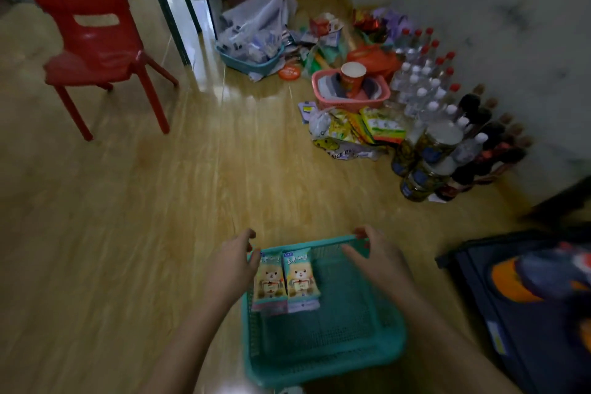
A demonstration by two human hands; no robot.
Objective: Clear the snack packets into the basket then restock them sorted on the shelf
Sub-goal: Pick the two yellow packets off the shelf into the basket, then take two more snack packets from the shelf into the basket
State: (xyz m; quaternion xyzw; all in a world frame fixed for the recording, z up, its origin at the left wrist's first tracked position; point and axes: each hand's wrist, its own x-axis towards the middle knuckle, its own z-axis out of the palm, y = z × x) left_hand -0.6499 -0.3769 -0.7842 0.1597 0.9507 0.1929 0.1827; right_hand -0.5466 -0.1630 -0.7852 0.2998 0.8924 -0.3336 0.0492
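Gripping far rim of basket (319, 371), both hands (232, 262) (380, 261) (two packets (287, 281) inside)

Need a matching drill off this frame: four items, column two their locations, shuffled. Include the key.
1 chair
2 cup
3 packets
4 bottles

A in pink basket
B in teal basket
C against wall
D far left

Pairs: 1-D, 2-A, 3-B, 4-C
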